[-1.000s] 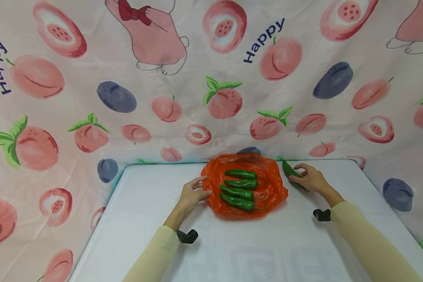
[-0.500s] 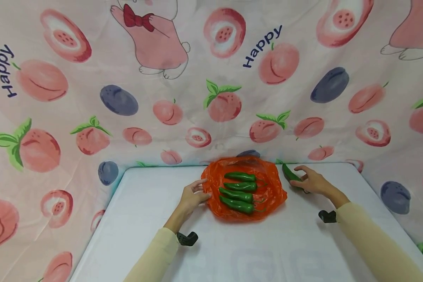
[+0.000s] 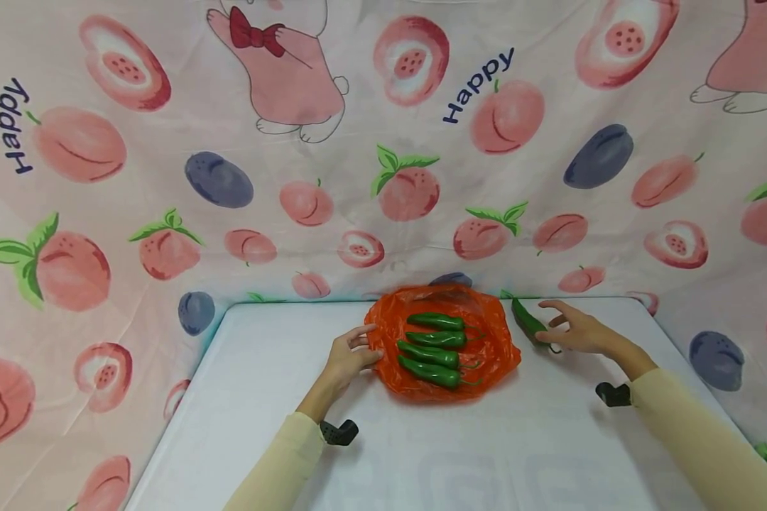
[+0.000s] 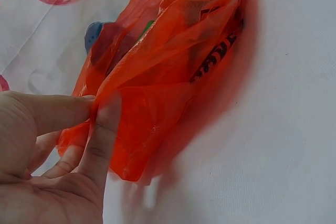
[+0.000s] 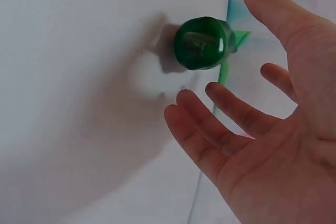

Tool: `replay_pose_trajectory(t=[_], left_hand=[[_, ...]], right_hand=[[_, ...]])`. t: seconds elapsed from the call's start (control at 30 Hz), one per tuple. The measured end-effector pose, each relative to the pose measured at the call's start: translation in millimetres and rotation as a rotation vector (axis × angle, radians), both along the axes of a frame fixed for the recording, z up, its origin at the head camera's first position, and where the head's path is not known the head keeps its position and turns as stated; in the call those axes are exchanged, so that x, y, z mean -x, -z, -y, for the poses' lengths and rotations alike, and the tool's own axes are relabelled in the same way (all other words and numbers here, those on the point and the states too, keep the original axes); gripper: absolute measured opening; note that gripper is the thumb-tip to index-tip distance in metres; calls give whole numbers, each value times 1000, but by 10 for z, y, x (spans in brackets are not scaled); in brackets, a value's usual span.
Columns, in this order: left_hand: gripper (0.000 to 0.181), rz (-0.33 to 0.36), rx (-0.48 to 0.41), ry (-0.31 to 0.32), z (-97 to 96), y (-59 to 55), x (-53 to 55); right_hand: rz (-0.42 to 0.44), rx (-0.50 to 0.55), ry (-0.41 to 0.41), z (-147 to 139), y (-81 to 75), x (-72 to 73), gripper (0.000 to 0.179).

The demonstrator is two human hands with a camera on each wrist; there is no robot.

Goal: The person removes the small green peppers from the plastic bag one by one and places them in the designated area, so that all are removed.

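An orange plastic bag (image 3: pixel 502 341) lies spread on the white table, with several green chili peppers (image 3: pixel 430 355) in a stack of rows on it. At its left edge my left hand (image 3: pixel 347 360) pinches the thin plastic between thumb and forefinger, plainly seen on the bag (image 4: pixel 157 103) in the left wrist view. To the right of the bag a single green chili pepper (image 3: pixel 525 316) lies on the table. My right hand (image 3: pixel 580 332) hovers beside this pepper, fingers spread and loosely bent. In the right wrist view a gap separates the fingers from the pepper (image 5: pixel 202 43).
A white table (image 3: pixel 268 341) ends at the back against a fruit-printed cloth (image 3: pixel 332 163), which also hangs at both sides. A small black device (image 3: pixel 340 432) sits at the left wrist and another black device (image 3: pixel 613 394) at the right.
My right hand has let go of the single pepper and drawn back to the right. The left hand keeps its pinch on the bag. The camera view has shifted slightly.
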State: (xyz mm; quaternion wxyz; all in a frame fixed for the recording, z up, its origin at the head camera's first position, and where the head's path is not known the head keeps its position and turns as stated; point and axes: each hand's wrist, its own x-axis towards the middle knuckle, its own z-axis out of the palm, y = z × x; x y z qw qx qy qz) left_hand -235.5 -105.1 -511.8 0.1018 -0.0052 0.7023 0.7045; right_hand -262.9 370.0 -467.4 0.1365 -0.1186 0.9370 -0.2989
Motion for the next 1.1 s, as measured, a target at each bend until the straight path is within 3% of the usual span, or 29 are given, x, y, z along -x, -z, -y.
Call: replay_pose_trajectory(t=[0.17,0.77,1.1], left_hand=[[58,2,-3,-2,4,3,5],[58,14,3,-9,-1,-42,18],[60,21,-28,-9,-14,-39,11]], right_hand=[[-9,-2,6,-3,-95,-39,80],[-229,39,-55,98,-386,-181,73],[-276,60,-74,217,-521,-259,72]])
